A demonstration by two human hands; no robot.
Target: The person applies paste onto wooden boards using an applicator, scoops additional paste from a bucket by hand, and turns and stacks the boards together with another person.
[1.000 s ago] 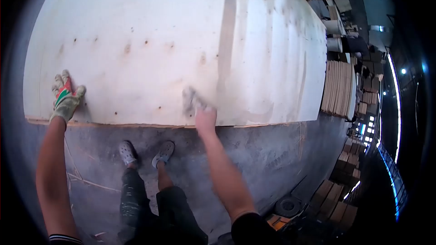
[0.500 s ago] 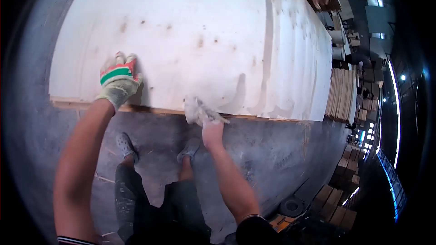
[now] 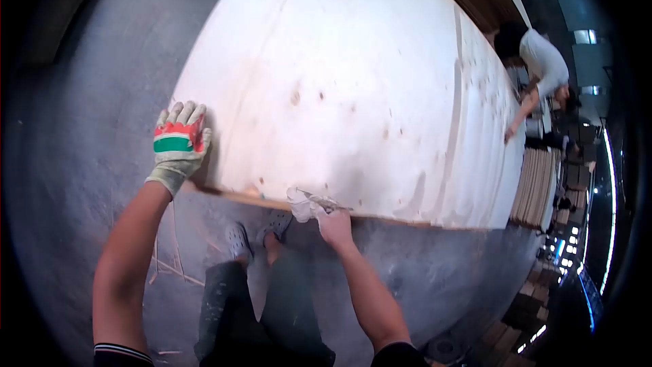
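A large pale wood veneer sheet [image 3: 339, 75] spreads out in front of me, on top of what looks like a stack, with dark knots and overlapping strips toward the right. My left hand [image 3: 180, 137], in a cream work glove with red and green bands, rests at the sheet's near left corner, fingers stretched out. At the near edge, my right hand [image 3: 334, 225] is closed around a crumpled whitish cloth [image 3: 304, 205], which lies against the veneer. Its fingertips are hidden by the cloth.
A person in a white top [image 3: 545, 61] leans over the sheet's far right side, one arm reaching onto it. Beyond the right end stands a stack of thin boards [image 3: 535, 187]. Loose wood slivers [image 3: 173, 268] lie on the grey floor [image 3: 88, 183] by my feet.
My view has swung left, so the sheet sits farther right. My left hand is now at the sheet's left corner. The other person's head and upper body have come into view.
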